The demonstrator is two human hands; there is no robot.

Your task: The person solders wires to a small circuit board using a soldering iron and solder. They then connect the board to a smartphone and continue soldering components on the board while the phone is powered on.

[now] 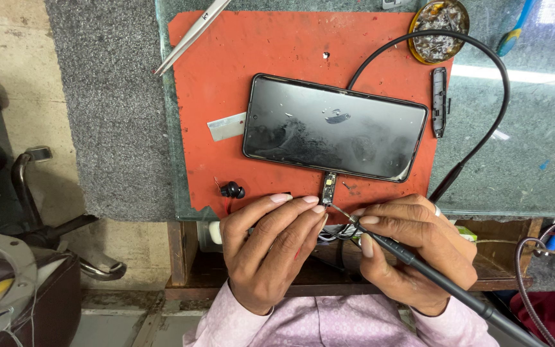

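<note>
While the left hand (271,241) pinches a small circuit board (329,188) at the table's near edge, the right hand (412,250) grips a soldering iron (419,265), tip touching it.

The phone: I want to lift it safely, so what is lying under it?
The phone lies face up on an orange-red mat, which sits on a glass-topped bench. A grey metal strip lies at its left end. Whether anything lies beneath the phone itself cannot be seen.
</note>
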